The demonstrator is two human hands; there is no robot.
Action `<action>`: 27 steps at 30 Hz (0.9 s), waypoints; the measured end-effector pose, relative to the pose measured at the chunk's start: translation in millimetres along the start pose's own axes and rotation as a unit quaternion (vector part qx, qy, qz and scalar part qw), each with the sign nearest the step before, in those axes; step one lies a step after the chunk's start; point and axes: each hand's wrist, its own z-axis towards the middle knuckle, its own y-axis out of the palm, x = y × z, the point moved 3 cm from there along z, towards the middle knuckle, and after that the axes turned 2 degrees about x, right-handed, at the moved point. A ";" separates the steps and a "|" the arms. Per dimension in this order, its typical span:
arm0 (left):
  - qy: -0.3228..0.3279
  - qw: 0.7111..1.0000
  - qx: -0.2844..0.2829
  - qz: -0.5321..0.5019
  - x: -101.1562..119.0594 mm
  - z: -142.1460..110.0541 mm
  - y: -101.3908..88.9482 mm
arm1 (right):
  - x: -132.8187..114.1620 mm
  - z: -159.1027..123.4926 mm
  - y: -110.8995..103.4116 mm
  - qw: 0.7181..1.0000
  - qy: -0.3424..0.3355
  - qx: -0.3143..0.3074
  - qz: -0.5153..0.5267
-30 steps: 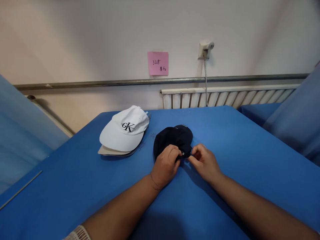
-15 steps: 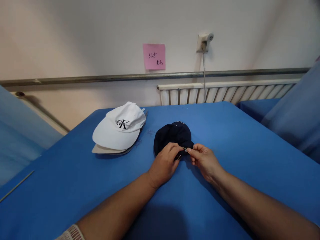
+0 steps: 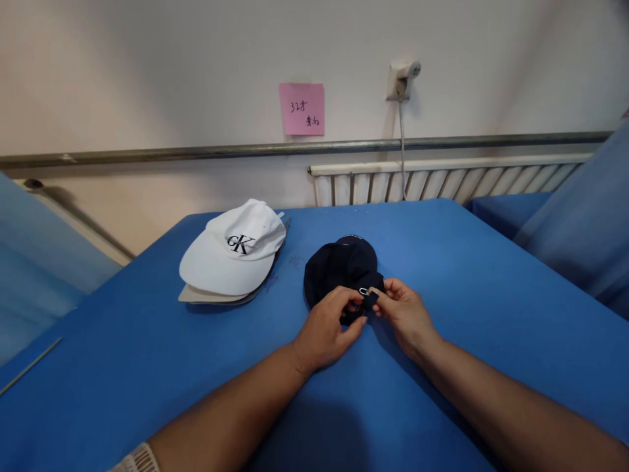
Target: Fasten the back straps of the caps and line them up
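Observation:
A dark cap (image 3: 327,270) lies on the blue covered table, its brim toward the wall and its back strap toward me. My right hand (image 3: 405,316) pinches the end of the cap's strap (image 3: 372,299) between thumb and forefinger. Beside those fingertips a small silver buckle (image 3: 364,291) shows on the strap. My left hand (image 3: 327,328) is curled on the near left edge of the same cap, thumb below and fingers above, close to the buckle. What its fingertips press on is partly hidden.
A white cap (image 3: 240,249) with black letters rests on other caps at the left of the blue table (image 3: 206,367). A thin stick (image 3: 30,367) lies near the left edge. Behind are a metal rail (image 3: 236,152), a radiator (image 3: 383,187) and a plugged cord (image 3: 402,144).
The strap end now stands out dark between my right fingertips and the buckle shows more fully. My left thumb has moved away from its forefinger. The cap has shifted slightly right.

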 end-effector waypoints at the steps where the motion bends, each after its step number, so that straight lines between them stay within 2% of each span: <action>1: 0.000 1.000 0.006 0.003 -0.1 0.2 0.5 | -0.2 0.1 0.2 1.000 -0.002 0.001 0.001; 5: 0.012 0.998 0.046 0.033 0.6 0.9 3.9 | 1.3 -1.6 3.2 1.000 0.001 -0.002 0.009; 9: 0.017 0.996 0.061 0.062 1.7 -0.7 9.2 | 2.3 -7.0 7.0 0.999 -0.002 -0.030 0.033; 16: -0.102 0.988 0.098 -0.061 -13.2 0.1 6.5 | 1.3 -7.5 3.0 0.993 0.031 -0.055 0.100; 19: -0.122 0.984 0.107 -0.079 -18.4 1.7 5.6 | 3.4 -4.7 2.3 0.992 0.035 -0.075 0.100; 22: -0.118 0.983 0.103 -0.093 -20.2 1.8 6.3 | 5.5 -3.1 1.9 0.992 0.034 -0.077 0.094; 27: -0.077 0.988 0.104 -0.079 -17.3 1.2 6.0 | 6.0 -2.8 0.2 0.996 0.029 -0.030 0.072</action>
